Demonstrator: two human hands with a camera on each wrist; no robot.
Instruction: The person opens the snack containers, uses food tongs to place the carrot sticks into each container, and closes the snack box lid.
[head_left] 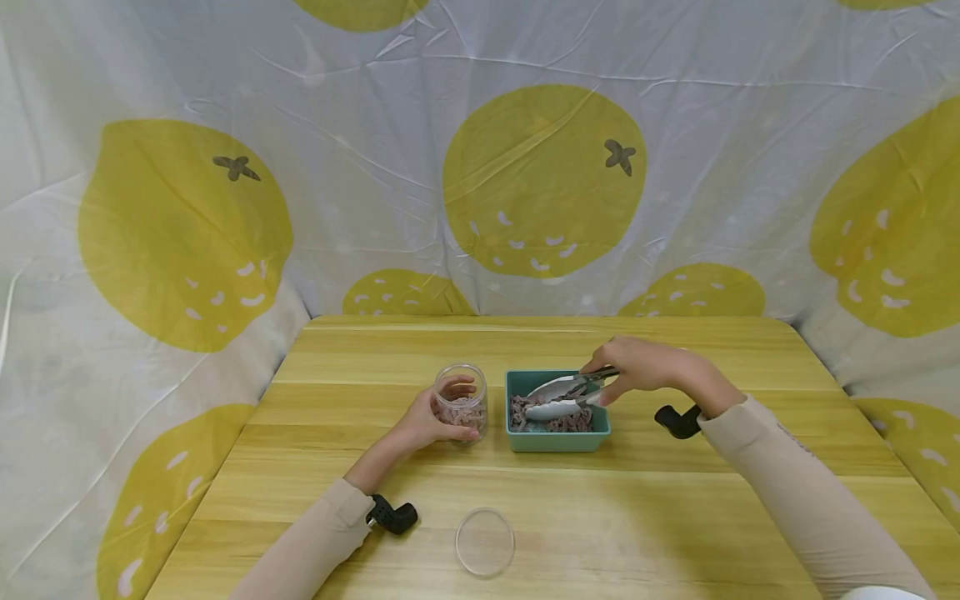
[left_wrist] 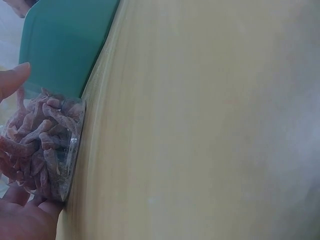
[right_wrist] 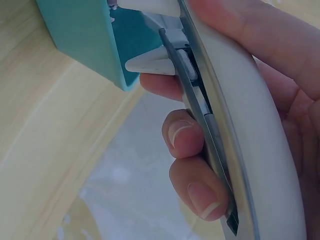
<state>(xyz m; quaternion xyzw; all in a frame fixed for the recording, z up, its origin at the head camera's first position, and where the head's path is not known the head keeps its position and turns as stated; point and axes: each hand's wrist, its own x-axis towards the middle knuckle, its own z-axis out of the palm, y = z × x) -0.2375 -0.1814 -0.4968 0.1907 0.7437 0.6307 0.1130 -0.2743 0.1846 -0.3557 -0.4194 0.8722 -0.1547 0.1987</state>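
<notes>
My left hand (head_left: 423, 421) grips a clear open-topped jar (head_left: 461, 375) standing on the table, thumb in front and fingers behind. Purplish dried strips (left_wrist: 37, 140) fill its lower part. The right hand (head_left: 645, 367) holds a pair of tongs (head_left: 558, 408) with white-faced handles, its fingers curled round them in the right wrist view. The tongs' white tips reach down into a teal rectangular box (head_left: 558, 443), among more of the purplish strips (head_left: 573, 422). Jar and box stand side by side, a narrow gap between them in the head view.
A clear round lid (head_left: 485, 543) lies on the wooden table (head_left: 615, 517) in front of the jar. Black wrist cameras (head_left: 393, 515) sit at both sleeves. A lemon-print cloth (head_left: 360, 167) hangs behind the table and at both sides.
</notes>
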